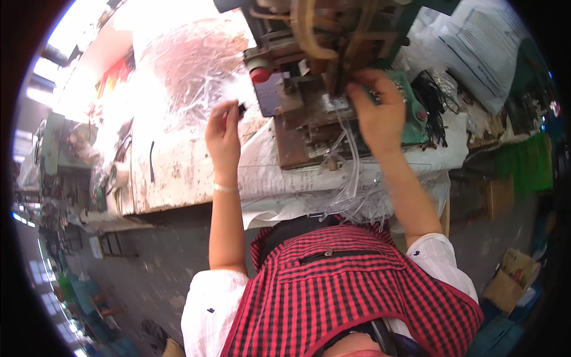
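Note:
My left hand (222, 143) is raised left of a bench machine (309, 113). Its fingers are pinched on a small black piece (241, 110), too small to name more exactly. On the other side, my right hand (382, 116) reaches in at the machine's working point, thumb and fingers curled close together. What it pinches there, if anything, is hidden and blurred. From the machine's front hang clear plastic strips (355, 160). A green tray (410, 134) holding many small metal parts sits just beyond my right hand.
A red button (260, 75) juts from the machine's left side. Clear plastic scraps (196, 71) pile up on the worn table (184, 178), where a thin black strip (152, 160) lies. Black cords (433, 107) and a plastic sack (482, 53) are on the right.

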### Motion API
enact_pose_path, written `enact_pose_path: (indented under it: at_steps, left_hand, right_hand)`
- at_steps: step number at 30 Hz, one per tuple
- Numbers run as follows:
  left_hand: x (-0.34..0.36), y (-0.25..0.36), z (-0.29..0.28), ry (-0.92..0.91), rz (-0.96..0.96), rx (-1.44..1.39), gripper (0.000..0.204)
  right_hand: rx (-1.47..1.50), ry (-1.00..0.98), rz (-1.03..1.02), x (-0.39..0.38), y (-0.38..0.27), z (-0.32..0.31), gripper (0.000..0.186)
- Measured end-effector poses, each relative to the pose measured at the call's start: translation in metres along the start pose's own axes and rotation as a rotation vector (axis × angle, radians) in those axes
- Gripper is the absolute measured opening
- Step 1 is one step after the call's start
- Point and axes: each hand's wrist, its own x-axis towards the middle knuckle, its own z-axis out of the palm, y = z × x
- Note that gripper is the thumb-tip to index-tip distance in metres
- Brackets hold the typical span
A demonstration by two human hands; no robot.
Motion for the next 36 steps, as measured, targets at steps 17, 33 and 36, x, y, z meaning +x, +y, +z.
enact_pose_path:
  at_steps: [17,33,36]
  left_hand:
    - [-0.034,0.125,0.084,-0.352,0.946,0.428,0.028]
    - [-0.035,0.100,0.096,-0.376,1.005,0.484,0.030]
    - [-0.050,0.098,0.094,-0.365,0.857,0.413,0.036]
  right_hand:
    - [0.358,-0.234,0.243,-0.014,-0.054,-0.023,0.056]
    - [-0.888,-0.057,0.111,-0.040,0.096,-0.101,0.016]
    - [-0.937,-0.046,0.031,-0.039,0.121,-0.103,0.016]
